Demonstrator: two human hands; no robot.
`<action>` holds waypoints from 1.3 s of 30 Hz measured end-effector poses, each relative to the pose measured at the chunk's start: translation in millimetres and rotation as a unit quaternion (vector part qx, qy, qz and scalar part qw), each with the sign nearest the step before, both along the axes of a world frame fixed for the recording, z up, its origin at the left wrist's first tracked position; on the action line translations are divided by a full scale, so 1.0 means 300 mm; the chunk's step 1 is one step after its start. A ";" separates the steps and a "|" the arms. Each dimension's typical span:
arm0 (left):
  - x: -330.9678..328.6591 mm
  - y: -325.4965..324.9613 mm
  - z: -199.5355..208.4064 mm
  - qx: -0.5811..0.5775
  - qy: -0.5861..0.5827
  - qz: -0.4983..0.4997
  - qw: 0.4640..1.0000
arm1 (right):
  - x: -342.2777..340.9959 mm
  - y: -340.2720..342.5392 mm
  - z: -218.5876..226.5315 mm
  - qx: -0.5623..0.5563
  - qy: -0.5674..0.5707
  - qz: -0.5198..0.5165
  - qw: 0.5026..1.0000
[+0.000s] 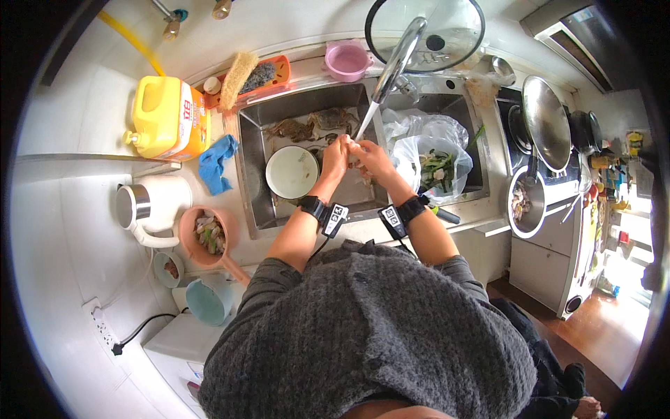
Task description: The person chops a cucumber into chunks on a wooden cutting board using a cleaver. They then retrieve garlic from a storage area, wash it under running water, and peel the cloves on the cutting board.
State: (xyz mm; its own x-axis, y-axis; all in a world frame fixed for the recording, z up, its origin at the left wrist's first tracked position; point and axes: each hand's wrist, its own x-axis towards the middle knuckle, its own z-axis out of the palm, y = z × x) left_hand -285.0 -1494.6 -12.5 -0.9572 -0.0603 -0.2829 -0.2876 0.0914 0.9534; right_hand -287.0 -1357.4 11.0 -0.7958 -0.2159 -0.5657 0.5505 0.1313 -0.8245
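Both my hands meet over the left basin of the steel sink [252,202], in the water running from the chrome faucet [401,59]. My left hand [336,159] and my right hand [375,162] have their fingers curled close together. Whatever they grip is hidden by the fingers and too small to name. Just beyond my hands, brown crabs [333,119] lie on the basin floor, with another crab [292,130] farther left. A white bowl [286,174] sits in the basin beside my left hand, with a little water or residue in it.
Clear plastic bags with green scraps [440,167] fill the right basin. A glass lid [457,28] leans behind the faucet. Left are a yellow jug [157,108], blue cloth [218,166], white kettle [164,202] and pink long-handled pot [188,237] with food. Pans [546,126] stand right.
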 end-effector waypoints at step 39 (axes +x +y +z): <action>-0.094 0.027 -0.055 -0.052 -0.059 -0.083 0.993 | -0.005 -0.035 0.024 0.261 0.198 -0.042 0.944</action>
State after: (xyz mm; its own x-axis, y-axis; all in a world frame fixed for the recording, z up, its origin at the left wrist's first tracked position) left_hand -313.2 -1486.4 -29.0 -0.9173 0.0609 -0.3934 -0.3688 0.2424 0.8974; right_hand -288.5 -1367.9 18.3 -0.9689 0.0834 -0.2330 0.2400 0.5456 -0.8030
